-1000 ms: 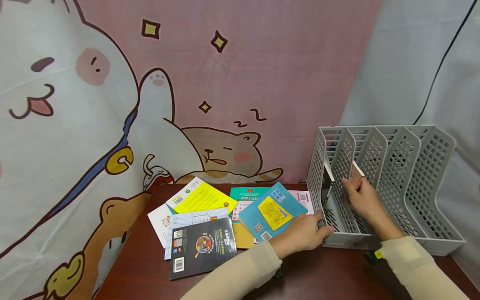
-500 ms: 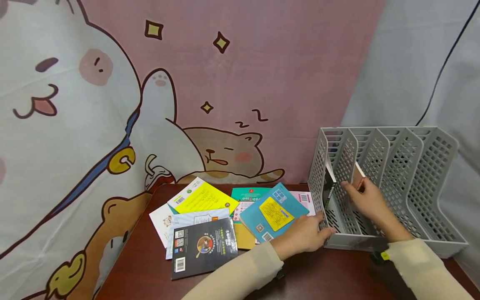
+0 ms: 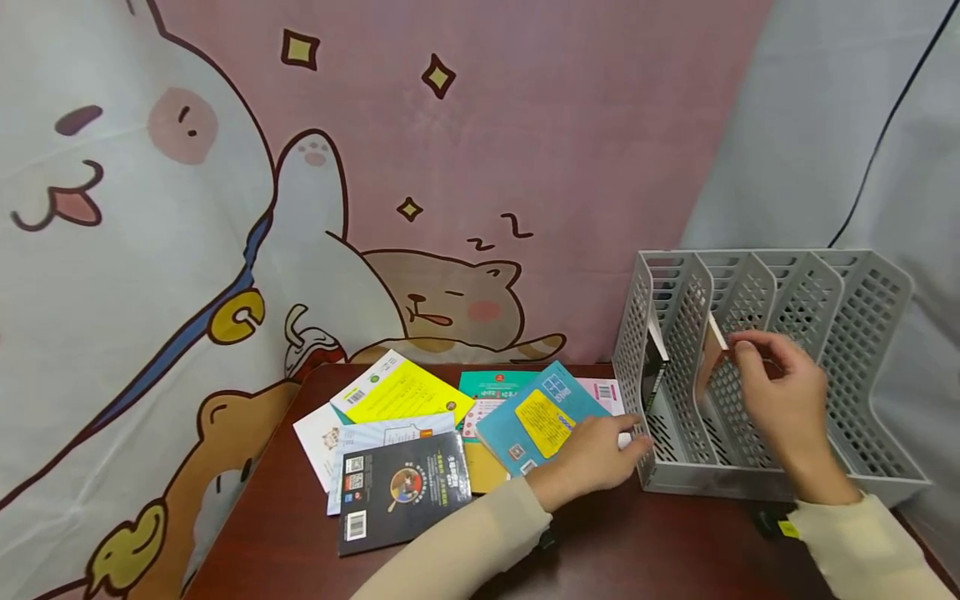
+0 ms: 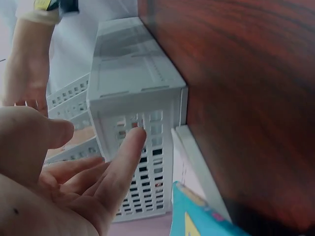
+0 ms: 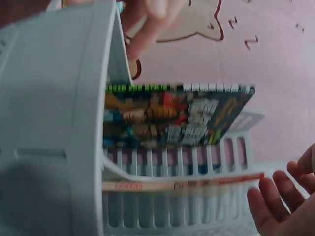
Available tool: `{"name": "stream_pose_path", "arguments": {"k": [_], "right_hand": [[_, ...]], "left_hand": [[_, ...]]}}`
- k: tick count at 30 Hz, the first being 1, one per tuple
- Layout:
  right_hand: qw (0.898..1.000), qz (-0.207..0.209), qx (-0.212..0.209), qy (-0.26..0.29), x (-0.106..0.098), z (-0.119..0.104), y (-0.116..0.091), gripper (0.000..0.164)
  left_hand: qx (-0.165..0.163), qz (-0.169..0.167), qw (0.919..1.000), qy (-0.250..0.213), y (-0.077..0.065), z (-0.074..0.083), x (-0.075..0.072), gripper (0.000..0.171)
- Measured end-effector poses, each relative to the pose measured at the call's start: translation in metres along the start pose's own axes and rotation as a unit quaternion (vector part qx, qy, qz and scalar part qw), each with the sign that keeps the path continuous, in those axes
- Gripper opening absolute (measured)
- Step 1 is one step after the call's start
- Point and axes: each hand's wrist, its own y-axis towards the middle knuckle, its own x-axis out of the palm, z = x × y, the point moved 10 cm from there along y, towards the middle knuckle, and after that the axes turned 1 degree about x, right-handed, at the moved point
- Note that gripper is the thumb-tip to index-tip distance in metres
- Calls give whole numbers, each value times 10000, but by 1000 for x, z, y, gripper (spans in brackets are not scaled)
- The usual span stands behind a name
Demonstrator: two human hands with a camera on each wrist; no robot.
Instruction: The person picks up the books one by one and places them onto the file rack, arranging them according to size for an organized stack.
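Observation:
A grey perforated file rack (image 3: pixel 727 482) with several slots stands at the right. A dark-covered book (image 3: pixel 657 367) stands upright in its leftmost slot. In the second slot stands a thin book with a tan cover (image 3: pixel 712 360); its pale spine (image 5: pixel 192 185) shows in the right wrist view. My right hand (image 3: pixel 787 404) is just right of that book's upper edge, fingers loosely bent and holding nothing. My left hand (image 3: pixel 588 460) is at the rack's outer left wall, its index finger (image 4: pixel 129 152) stretched along the perforated side, over the corner of a blue book (image 3: pixel 506 429).
Several books lie spread left of the rack on the dark red table (image 3: pixel 262 517): a black one (image 3: pixel 405 492), a yellow one (image 3: pixel 405 396), a green one (image 3: pixel 495 383) and others under them. A cartoon-printed cloth (image 3: pixel 570 167) hangs behind.
My right hand has let go of the tan book and drawn back to the right. The left hand has shifted slightly left and its fingers have straightened somewhat. The tan book stays in the second slot.

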Motion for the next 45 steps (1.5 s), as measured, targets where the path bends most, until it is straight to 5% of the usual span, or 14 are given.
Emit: {"name": "stream_pose_path", "arguments": {"k": [6,10,22,32,38,45], "right_hand": [[9982,-431,-408,75,8,-25,-18,20],[9916,-1137,-546,285,28,-36,-32,19],[9672,-2348,-892,368,90,-56,-68,16],[9549,-2879,-525,-511,138,-53,-83,28],[9477,-3114,-251,-652,171,-55,-99,41],[9503,-2924,58,-1072,194,-46,-97,47]], "left_hand": [[125,331,9991,-241,-6,-6,-23,42],[129,534,9980,-309,-11,-16,-41,40],[-237,888,9942,-557,-27,-57,-82,39],[-634,1136,9865,-992,-47,-87,-117,43],[-699,1206,9805,-1388,-53,-108,-122,42],[-773,1291,9769,-1520,-58,-122,-124,42]]}}
